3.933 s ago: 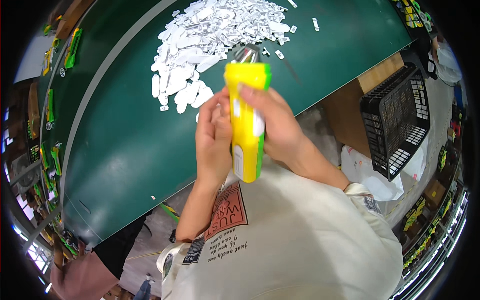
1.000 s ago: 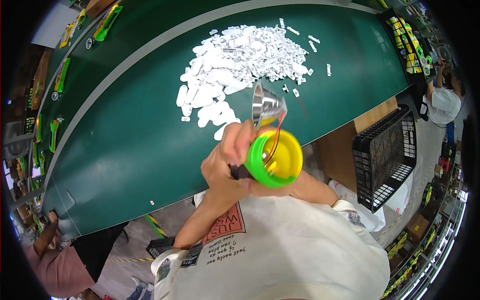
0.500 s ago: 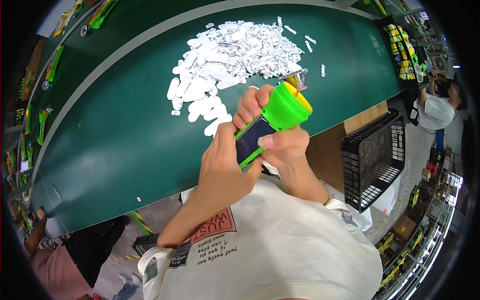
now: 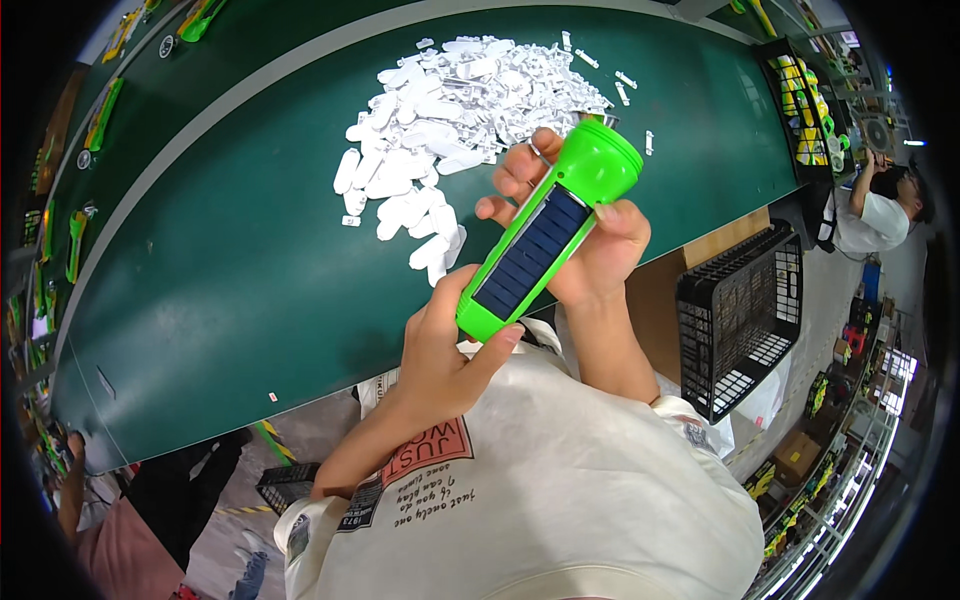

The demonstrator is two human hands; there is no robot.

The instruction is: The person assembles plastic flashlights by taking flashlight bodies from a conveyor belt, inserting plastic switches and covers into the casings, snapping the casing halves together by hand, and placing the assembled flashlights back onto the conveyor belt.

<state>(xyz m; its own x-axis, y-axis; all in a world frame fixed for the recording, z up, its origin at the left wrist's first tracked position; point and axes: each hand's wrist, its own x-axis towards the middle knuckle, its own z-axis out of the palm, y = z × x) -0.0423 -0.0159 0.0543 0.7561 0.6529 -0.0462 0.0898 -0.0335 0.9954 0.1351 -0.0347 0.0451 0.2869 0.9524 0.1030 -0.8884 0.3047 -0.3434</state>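
Observation:
A green flashlight (image 4: pixel 590 170) with a dark solar panel (image 4: pixel 533 250) along its side is held tilted over the table's near edge, its wide head pointing up and right. My left hand (image 4: pixel 440 355) is closed around its narrow tail end, thumb along the near side. My right hand (image 4: pixel 603 255) cradles the head end from behind, thumb against its right side and fingers curled loosely at the left. A small shiny piece (image 4: pixel 608 119) shows just past the head's far rim; most of it is hidden. The flashlight's mouth faces away from view.
Small white plastic parts (image 4: pixel 450 110) lie heaped on the green table (image 4: pixel 230 290). A black crate (image 4: pixel 735 320) stands at the right, below table level. Another basket (image 4: pixel 800 110) at the far right holds yellow and green parts. Co-workers sit at the right and lower left.
The flashlight has turned so its open yellow mouth and dangling clear lens piece no longer show. My right hand has loosened and shifted along the head; more of the solar panel is uncovered.

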